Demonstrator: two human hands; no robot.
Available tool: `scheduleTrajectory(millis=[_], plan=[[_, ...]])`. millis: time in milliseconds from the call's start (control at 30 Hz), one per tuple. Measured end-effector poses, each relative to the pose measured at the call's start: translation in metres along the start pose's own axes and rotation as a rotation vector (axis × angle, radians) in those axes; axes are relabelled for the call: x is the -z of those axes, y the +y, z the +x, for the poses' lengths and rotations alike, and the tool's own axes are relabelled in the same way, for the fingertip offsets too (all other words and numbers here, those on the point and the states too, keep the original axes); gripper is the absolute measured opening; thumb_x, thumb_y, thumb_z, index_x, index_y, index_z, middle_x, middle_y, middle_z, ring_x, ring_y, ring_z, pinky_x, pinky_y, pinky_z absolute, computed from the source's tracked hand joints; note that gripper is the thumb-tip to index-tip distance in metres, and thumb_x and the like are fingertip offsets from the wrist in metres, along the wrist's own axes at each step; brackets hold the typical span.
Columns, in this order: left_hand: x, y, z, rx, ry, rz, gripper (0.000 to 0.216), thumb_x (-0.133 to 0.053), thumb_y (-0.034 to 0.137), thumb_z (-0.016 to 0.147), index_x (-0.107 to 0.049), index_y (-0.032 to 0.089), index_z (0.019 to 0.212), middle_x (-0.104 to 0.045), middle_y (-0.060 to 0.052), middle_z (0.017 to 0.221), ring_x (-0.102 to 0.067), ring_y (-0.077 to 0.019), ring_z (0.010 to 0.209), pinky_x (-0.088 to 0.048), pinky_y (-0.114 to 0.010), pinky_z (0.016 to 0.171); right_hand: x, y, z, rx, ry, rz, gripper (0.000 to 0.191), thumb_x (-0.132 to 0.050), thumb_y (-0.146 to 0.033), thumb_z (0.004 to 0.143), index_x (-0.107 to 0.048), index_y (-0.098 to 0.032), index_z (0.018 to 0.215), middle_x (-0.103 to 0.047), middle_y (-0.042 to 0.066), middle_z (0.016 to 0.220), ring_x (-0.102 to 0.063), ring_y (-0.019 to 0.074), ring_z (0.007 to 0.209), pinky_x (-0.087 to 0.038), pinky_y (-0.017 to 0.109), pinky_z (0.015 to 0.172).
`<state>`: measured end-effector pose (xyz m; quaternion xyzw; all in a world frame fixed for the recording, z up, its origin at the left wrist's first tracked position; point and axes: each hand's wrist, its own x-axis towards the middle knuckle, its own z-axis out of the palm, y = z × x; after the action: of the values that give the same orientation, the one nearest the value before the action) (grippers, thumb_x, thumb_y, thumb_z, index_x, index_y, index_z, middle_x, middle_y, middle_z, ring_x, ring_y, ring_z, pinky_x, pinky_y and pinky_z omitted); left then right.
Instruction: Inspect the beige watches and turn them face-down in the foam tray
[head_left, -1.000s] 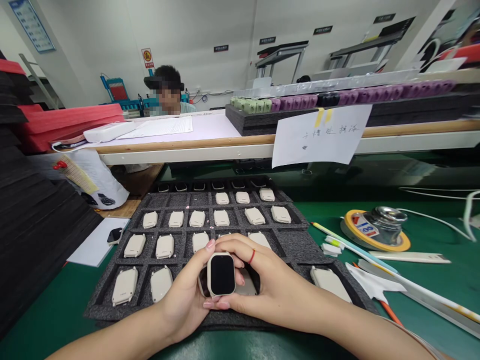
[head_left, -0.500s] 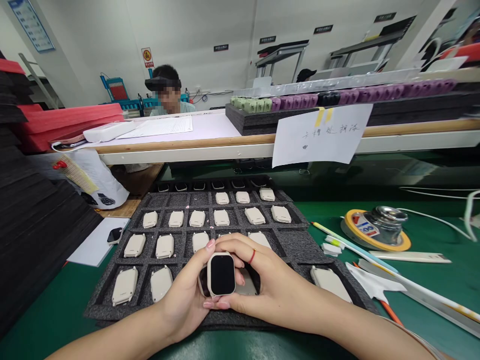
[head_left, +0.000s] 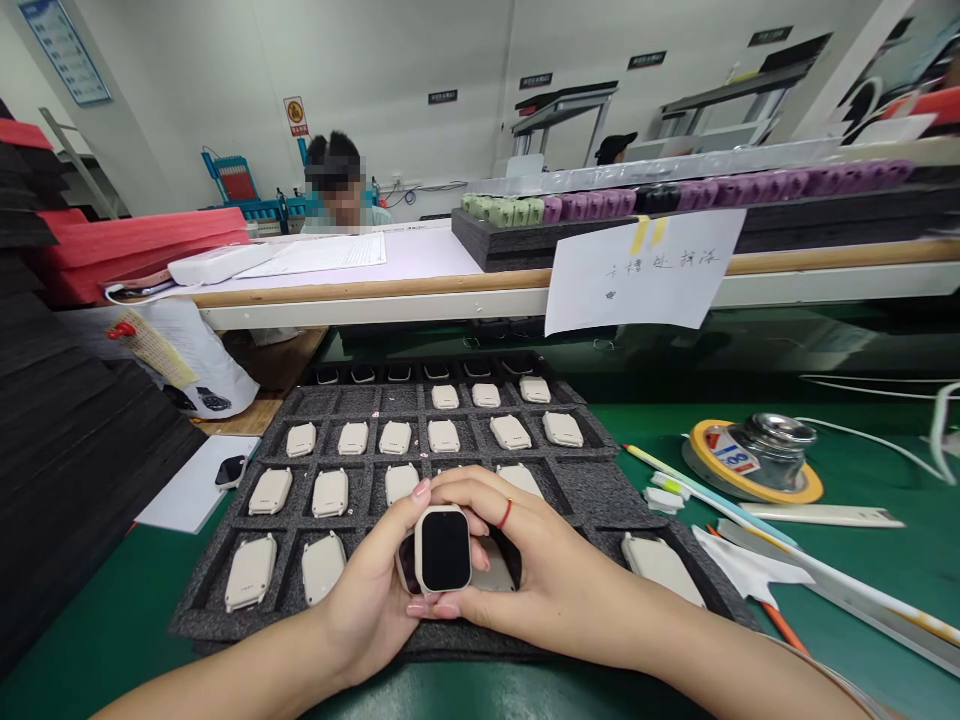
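Both my hands hold one beige smartwatch body with its black screen facing me, just above the near edge of a dark foam tray. My left hand cups it from the left, thumb on its top corner. My right hand, with a red ring, wraps round its right side and top. Several beige watch bodies lie face down in the tray's pockets. A second tray behind it holds watch bodies with dark screens up.
Right of the tray lie a tape roll with a metal dispenser, pens and white strips. A stack of black foam stands at the left, with a watch on paper. A shelf with a paper note runs across; a person sits behind.
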<state>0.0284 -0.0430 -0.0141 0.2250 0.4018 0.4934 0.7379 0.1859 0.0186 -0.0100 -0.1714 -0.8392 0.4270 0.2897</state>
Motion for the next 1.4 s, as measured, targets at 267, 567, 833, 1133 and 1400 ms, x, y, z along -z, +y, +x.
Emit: scheduleTrajectory(millis=[267,567,833,1133,1400], plan=[[0.000,-0.001,0.001,-0.012,-0.014,-0.028,0.041,-0.060,0.052,0.086,-0.068,0.012,0.079,-0.061,-0.003,0.067,-0.044,-0.0057,0.046,-0.032,-0.016,0.044,0.000,0.000,-0.001,0.020,0.008,0.009,0.050,-0.079,-0.024,0.078,-0.055,-0.022,0.122,-0.057,0.007,0.126,-0.059,0.0211,0.116,-0.053,0.028,0.089],[0.000,0.000,0.002,-0.033,-0.066,-0.048,0.044,-0.053,0.051,0.090,-0.070,0.011,0.085,-0.060,-0.004,0.068,-0.037,-0.0038,0.044,-0.022,-0.016,0.042,0.003,0.001,0.000,0.084,0.142,0.036,0.057,-0.082,-0.023,0.074,-0.055,-0.026,0.123,-0.058,0.009,0.131,-0.057,0.0233,0.124,-0.048,0.039,0.105],[-0.001,0.002,-0.001,-0.063,-0.118,-0.038,0.043,-0.051,0.047,0.093,-0.070,0.009,0.086,-0.064,-0.008,0.073,-0.033,-0.0030,0.044,-0.018,-0.018,0.043,0.011,0.006,0.001,0.389,0.545,-0.037,0.024,-0.064,-0.002,0.085,-0.069,-0.022,0.096,-0.074,0.004,0.088,-0.072,0.0179,0.089,-0.062,0.031,0.081],[-0.001,0.002,-0.002,-0.024,-0.098,-0.153,0.034,-0.065,0.046,0.085,-0.064,0.013,0.078,-0.050,0.002,0.064,-0.037,-0.0043,0.049,-0.023,-0.016,0.044,0.012,-0.004,-0.008,0.663,0.296,-0.384,0.025,-0.066,-0.002,0.085,-0.070,-0.012,0.108,-0.076,0.010,0.096,-0.071,0.0172,0.099,-0.058,0.027,0.091],[-0.004,0.003,-0.002,-0.026,-0.081,-0.132,0.035,-0.063,0.046,0.086,-0.066,0.012,0.081,-0.052,0.000,0.072,-0.040,-0.0046,0.053,-0.026,-0.016,0.045,0.009,-0.001,-0.011,0.715,0.264,-0.456,0.023,-0.055,-0.009,0.095,-0.069,-0.013,0.113,-0.078,0.007,0.095,-0.071,0.0159,0.098,-0.056,0.027,0.096]])
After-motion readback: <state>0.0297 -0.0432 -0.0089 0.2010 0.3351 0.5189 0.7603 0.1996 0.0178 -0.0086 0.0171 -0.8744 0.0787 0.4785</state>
